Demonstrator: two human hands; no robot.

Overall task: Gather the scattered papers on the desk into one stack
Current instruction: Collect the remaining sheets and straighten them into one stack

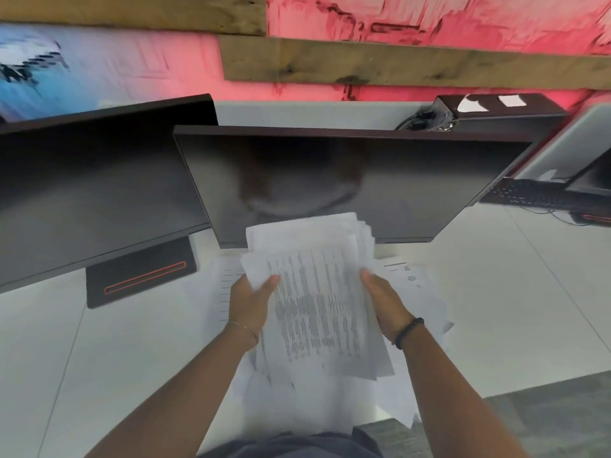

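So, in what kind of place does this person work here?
Most likely an office workstation: two dark monitors stand on a white desk, a keyboard lies at the next seat, and both hands hold printed papers.

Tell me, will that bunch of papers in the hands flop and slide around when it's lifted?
Probably floppy: the bunch of papers is thin loose sheets, its edges already fanned out unevenly. Sheets could slip apart, since the left hand and right hand grip only the sides. It looks light.
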